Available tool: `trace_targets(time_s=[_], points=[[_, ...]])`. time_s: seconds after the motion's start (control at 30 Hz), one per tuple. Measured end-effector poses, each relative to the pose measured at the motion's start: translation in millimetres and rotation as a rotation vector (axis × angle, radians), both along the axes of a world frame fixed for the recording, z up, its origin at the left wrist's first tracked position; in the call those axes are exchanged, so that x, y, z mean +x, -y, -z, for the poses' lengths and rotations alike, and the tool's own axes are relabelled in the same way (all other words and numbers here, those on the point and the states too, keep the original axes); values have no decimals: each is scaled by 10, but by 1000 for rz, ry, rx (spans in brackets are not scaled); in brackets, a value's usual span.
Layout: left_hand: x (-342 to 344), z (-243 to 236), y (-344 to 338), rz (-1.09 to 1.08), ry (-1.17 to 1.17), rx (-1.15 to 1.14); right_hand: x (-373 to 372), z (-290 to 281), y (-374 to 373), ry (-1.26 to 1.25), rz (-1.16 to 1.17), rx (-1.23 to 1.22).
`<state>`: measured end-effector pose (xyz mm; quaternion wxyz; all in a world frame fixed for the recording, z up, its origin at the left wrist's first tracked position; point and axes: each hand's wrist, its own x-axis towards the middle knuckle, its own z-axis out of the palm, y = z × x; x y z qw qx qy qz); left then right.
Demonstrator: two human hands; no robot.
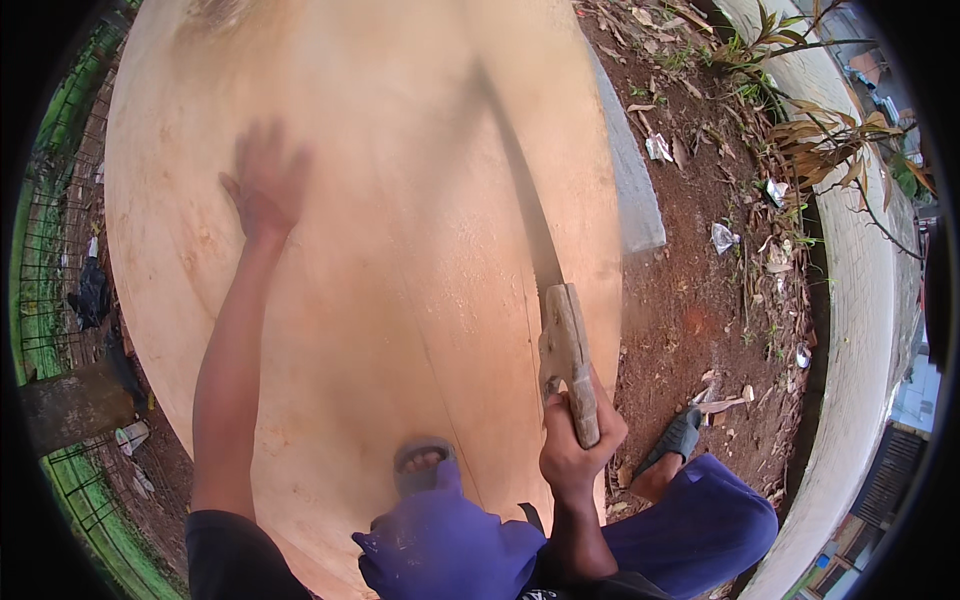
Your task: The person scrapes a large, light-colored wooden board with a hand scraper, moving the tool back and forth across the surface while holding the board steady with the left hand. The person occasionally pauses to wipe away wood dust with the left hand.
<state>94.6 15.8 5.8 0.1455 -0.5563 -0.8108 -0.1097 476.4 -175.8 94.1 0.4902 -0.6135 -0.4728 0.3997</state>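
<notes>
- Gripping a long dark-bladed, wooden-handled saw (pixel 543 255) in the curled right hand (pixel 582 445)
- Slanting it across a broad pale-tan plywood sheet (pixel 400 290), right of centre
- Spreading the left hand (pixel 270 180) open, empty, on the sheet's left
- Beyond, at right: reddish-brown soil (pixel 700 320)

Right: a brown-leaved plant (pixel 815 131) is leaning across a pale wall (pixel 860 300) | Ground: dry leaves (pixel 680 152) and crumpled white scraps (pixel 724 238) (one lying near the wall's foot) are littering reddish soil (pixel 680 295) | Far left: a black plastic bag (pixel 91 293) is resting beside dark wire mesh (pixel 55 225)
</notes>
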Motion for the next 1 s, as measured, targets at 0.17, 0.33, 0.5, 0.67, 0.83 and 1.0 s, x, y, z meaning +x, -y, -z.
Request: trace_targets(time_s=[0.17,0.33,0.5,0.67,0.83,1.0], points=[[77,19,-66,23,15,-25,-386,112,-1653,-47,-64,-42],[86,35,-75,14,-6,-51,-399,68,-1718,43,-60,4],[-56,30,-13,8,-34,-7,106,109,164,78,-54,55],[86,29,-91,1,-7,-39,-307,71,-1300,-98,-10,-13],[128,9,-84,5,10,-66,-401,-59,-1816,56,-79,-28],[-55,17,4,-15,-25,-31,57,-41,141,125,-75,75]])
